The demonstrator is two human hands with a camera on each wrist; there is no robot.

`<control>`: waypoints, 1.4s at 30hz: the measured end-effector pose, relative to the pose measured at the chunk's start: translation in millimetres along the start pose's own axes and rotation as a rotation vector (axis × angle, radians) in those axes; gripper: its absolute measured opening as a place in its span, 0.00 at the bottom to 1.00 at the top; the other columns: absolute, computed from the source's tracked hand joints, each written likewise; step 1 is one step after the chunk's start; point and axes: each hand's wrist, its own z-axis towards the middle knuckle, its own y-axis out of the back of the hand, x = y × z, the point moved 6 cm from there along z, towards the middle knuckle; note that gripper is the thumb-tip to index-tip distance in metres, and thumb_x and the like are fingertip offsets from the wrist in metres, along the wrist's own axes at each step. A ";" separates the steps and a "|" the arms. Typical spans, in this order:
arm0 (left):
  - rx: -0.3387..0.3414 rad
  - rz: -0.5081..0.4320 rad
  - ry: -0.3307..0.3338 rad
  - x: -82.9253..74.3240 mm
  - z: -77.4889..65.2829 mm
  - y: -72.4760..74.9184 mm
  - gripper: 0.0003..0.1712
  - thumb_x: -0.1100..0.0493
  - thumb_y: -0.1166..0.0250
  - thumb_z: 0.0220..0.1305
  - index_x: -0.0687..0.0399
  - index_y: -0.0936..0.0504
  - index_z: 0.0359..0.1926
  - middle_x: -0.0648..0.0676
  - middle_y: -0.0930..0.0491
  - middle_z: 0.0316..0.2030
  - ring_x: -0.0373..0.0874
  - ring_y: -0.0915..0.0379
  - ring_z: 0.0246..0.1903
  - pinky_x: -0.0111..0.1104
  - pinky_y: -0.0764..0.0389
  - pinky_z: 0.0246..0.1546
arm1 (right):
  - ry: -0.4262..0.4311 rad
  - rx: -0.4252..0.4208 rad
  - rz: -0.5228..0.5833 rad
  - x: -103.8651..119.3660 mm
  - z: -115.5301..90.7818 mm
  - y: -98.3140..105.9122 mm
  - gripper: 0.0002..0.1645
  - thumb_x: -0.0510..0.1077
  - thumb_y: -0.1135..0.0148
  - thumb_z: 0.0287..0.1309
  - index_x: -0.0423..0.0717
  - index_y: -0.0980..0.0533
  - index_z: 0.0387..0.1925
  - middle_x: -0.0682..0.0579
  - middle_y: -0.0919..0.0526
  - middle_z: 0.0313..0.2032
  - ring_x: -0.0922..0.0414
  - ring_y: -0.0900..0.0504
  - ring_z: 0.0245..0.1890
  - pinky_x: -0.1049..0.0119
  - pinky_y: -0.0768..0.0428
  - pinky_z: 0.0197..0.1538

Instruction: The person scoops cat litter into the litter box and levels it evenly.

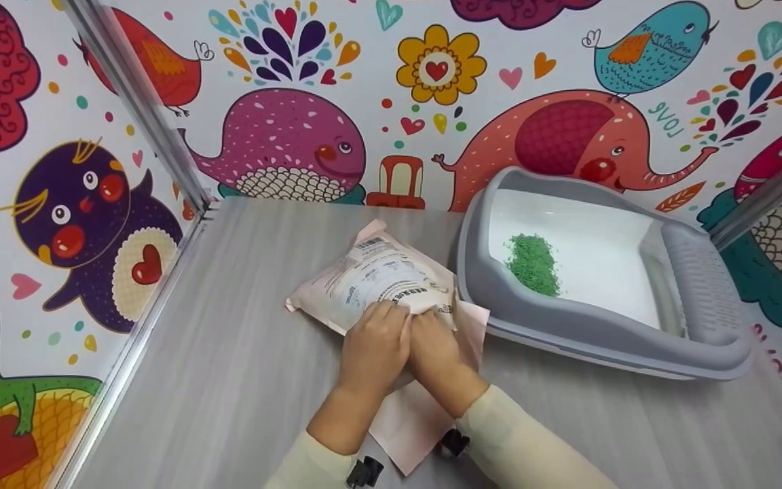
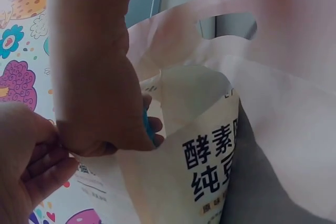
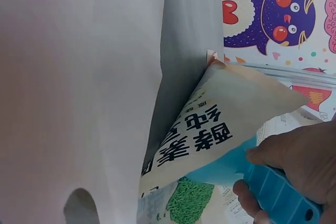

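A pale pink printed bag [image 1: 381, 275] of green pellets lies on the table with its mouth towards me. My left hand [image 1: 376, 343] grips the edge of the mouth; in the left wrist view its curled fingers [image 2: 50, 174] are at the bag's rim. Inside the mouth, my right hand [image 1: 435, 346] holds a scoop, hidden in the head view. The right wrist view shows this blue scoop [image 3: 275, 187] with the hand round its ridged handle and its front under the bag's printed flap. Green pellets [image 3: 190, 201] show beside the scoop.
Right of the bag stands a grey litter box [image 1: 608, 333] with a white floor and a heap of green pellets [image 1: 532, 265]. The bag's loose pink top [image 1: 411, 424], with a cut-out handle hole, spreads beneath my forearms. Patterned wall panels [image 1: 432, 136] border the table.
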 end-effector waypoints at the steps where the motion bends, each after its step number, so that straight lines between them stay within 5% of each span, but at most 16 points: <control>1: -0.002 0.005 -0.004 -0.1 0.1 0.3 0.02 0.62 0.34 0.56 0.56 0.17 0.32 0.51 0.19 0.30 0.46 0.23 0.32 0.33 0.20 0.34 | -0.004 -0.001 0.002 -0.3 0.6 -0.3 0.09 0.36 0.45 0.53 0.40 0.21 0.35 0.48 0.16 0.32 0.50 0.18 0.36 0.56 0.22 0.48; 11: 0.017 -0.012 0.022 0.0 -2.0 0.2 0.02 0.63 0.35 0.57 0.56 0.18 0.32 0.50 0.19 0.30 0.44 0.23 0.32 0.33 0.18 0.30 | -0.040 -0.030 0.027 -3.9 2.7 -9.3 0.04 0.35 0.43 0.50 0.42 0.22 0.28 0.48 0.17 0.26 0.51 0.18 0.31 0.58 0.19 0.38; 17: 0.028 -0.024 0.037 0.8 -4.5 -1.3 0.02 0.62 0.35 0.58 0.55 0.18 0.33 0.50 0.20 0.31 0.45 0.22 0.33 0.34 0.18 0.30 | -0.057 -0.072 0.064 -4.6 1.8 -14.1 0.03 0.37 0.40 0.48 0.42 0.22 0.28 0.48 0.17 0.25 0.50 0.18 0.29 0.58 0.19 0.41; 26: 0.007 -0.043 0.036 2.1 -7.0 -2.4 0.02 0.62 0.33 0.56 0.54 0.17 0.33 0.50 0.20 0.30 0.45 0.23 0.33 0.35 0.19 0.31 | -0.095 -0.104 0.196 -5.5 -3.2 -26.9 0.05 0.38 0.39 0.46 0.41 0.21 0.29 0.47 0.18 0.24 0.48 0.19 0.26 0.55 0.20 0.35; 34: -0.003 -0.056 0.027 1.8 -8.8 -4.0 0.02 0.63 0.32 0.56 0.55 0.17 0.32 0.50 0.20 0.28 0.44 0.23 0.32 0.34 0.19 0.32 | -0.123 -0.067 0.399 -14.3 -6.4 -41.5 0.18 0.37 0.39 0.50 0.34 0.23 0.45 0.43 0.16 0.41 0.48 0.18 0.44 0.56 0.21 0.51; 42: 0.000 -0.066 0.039 2.9 -9.4 -5.1 0.02 0.62 0.32 0.56 0.54 0.17 0.32 0.49 0.20 0.29 0.42 0.22 0.33 0.31 0.19 0.34 | -0.359 -0.030 0.765 -34.4 -16.7 -55.9 0.36 0.41 0.28 0.42 0.39 0.28 0.57 0.44 0.21 0.53 0.51 0.24 0.53 0.55 0.27 0.61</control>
